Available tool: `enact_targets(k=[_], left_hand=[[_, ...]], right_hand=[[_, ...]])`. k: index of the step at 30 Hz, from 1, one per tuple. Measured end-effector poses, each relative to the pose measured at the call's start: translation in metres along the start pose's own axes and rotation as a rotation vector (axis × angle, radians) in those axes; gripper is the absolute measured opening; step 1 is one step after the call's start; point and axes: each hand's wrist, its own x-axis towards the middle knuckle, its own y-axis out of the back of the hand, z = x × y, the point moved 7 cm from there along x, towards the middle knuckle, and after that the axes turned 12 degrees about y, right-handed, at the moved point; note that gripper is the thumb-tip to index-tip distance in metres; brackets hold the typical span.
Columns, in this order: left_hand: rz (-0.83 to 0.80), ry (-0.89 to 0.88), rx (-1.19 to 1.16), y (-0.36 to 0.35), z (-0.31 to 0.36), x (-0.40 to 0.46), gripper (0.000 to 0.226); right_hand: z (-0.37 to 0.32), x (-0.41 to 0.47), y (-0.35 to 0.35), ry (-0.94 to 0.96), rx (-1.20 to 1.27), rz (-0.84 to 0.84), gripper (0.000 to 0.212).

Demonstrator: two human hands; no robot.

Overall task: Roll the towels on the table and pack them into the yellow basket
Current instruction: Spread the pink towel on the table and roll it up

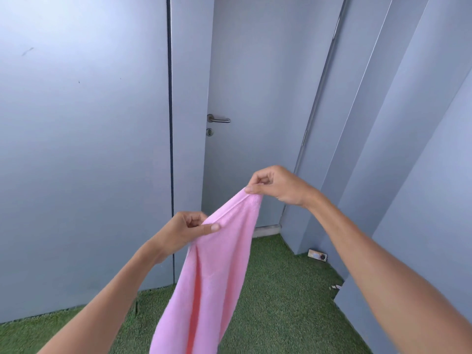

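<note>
**Pink towel hanging from my 2 hands**

I am holding 1 pink towel [217, 272] up in the air in front of me, and it is hanging down in long soft folds until it is running off the bottom edge of the view. My right hand [277, 186] is pinching the top hem at its higher corner, thumb and forefinger closing tight on the cloth while the other fingers are curling into the palm. My left hand [185, 229] is sitting lower and nearer to me, pinching the same top edge further along, with the thumb lying flat across the front of the fabric and the fingers curling behind it. Between the 2 grips the hem is sloping upward from left to right, and below them the towel is folding in on itself, showing a deeper pink crease down the middle.

Behind the towel I am facing a grey door [255, 98] with a metal lever handle [218, 119] and a keyhole just beneath it. Grey wall panels [84, 149] are standing on both sides. Green artificial turf [281, 290] is covering the floor, and a small rectangular device [317, 256] is lying on it against the base of the right wall.
</note>
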Motion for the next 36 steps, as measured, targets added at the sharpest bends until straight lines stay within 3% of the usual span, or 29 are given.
enact_targets(k=[3, 5, 10, 13, 17, 21, 27, 29, 32, 34, 36], left_hand=[[0.089, 0.047, 0.019, 0.026, -0.032, -0.012, 0.058], [0.136, 0.032, 0.022, 0.036, -0.031, -0.015, 0.058], [0.075, -0.164, 0.113, 0.001, 0.031, -0.003, 0.036], [0.024, -0.245, 0.1, -0.016, 0.055, 0.0, 0.027], [0.0, -0.228, 0.067, -0.016, 0.047, 0.003, 0.028], [-0.05, -0.08, 0.09, -0.01, 0.016, 0.001, 0.044], [0.067, 0.032, 0.098, 0.038, -0.02, -0.008, 0.057], [0.042, -0.017, 0.118, 0.027, -0.006, -0.004, 0.052], [0.006, -0.118, 0.151, -0.003, 0.023, 0.004, 0.046], [-0.004, -0.165, 0.135, -0.014, 0.032, 0.006, 0.037], [0.0, -0.162, 0.123, -0.011, 0.031, 0.007, 0.031]], right_hand=[[0.012, -0.022, 0.043, -0.052, -0.075, 0.147, 0.018], [0.019, -0.033, 0.05, -0.089, -0.071, 0.149, 0.017], [0.01, -0.018, -0.016, -0.143, -0.07, -0.224, 0.049], [-0.002, -0.009, -0.045, -0.109, 0.021, -0.359, 0.035], [0.0, -0.01, -0.043, -0.116, 0.103, -0.315, 0.015], [0.017, -0.013, -0.013, -0.08, -0.115, -0.22, 0.015], [0.053, -0.044, 0.038, -0.205, -0.222, 0.032, 0.005], [0.05, -0.035, 0.011, -0.181, -0.205, -0.082, 0.014], [0.03, -0.018, -0.049, -0.167, -0.078, -0.341, 0.044], [0.021, -0.011, -0.075, -0.172, -0.021, -0.425, 0.038], [0.021, -0.009, -0.08, -0.154, 0.049, -0.404, 0.021]])
